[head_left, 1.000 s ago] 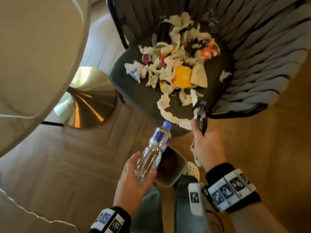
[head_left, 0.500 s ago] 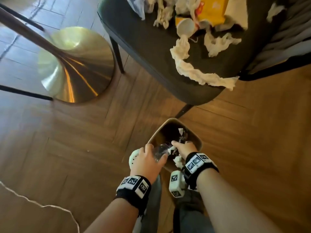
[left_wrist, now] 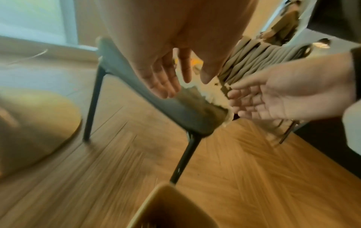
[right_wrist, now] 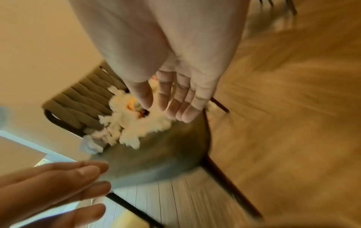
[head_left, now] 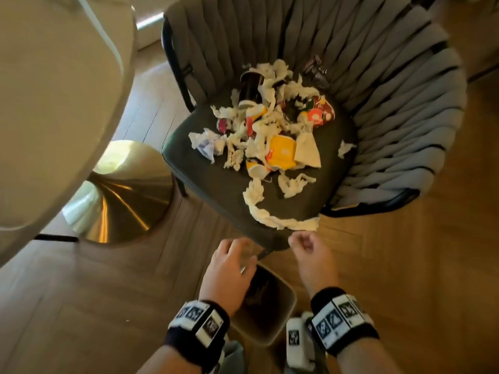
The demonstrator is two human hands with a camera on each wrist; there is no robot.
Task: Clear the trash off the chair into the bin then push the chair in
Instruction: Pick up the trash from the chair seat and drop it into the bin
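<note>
A grey woven chair [head_left: 378, 109] has a dark seat [head_left: 216, 184] covered with trash: torn white tissue [head_left: 259, 203], a yellow wrapper [head_left: 282, 153], a red patterned cup [head_left: 321, 112] and a dark can [head_left: 249, 87]. A tan bin [head_left: 270, 306] stands on the floor below the seat's front corner. My left hand [head_left: 229, 268] hovers above the bin with relaxed fingers and holds nothing. My right hand [head_left: 310, 252] is just short of the seat's front edge near the tissue strip. In the wrist views both hands [left_wrist: 166, 80] [right_wrist: 175, 101] show straight, empty fingers.
A round beige table [head_left: 54, 103] with a gold base [head_left: 121, 195] stands to the left of the chair. Wood floor [head_left: 405, 265] lies open to the right. My trouser legs [head_left: 235, 357] are beside the bin.
Both hands dipped into the bin with the water bottle and a dark wrapper, let them go, and have come back up empty toward the chair seat.
</note>
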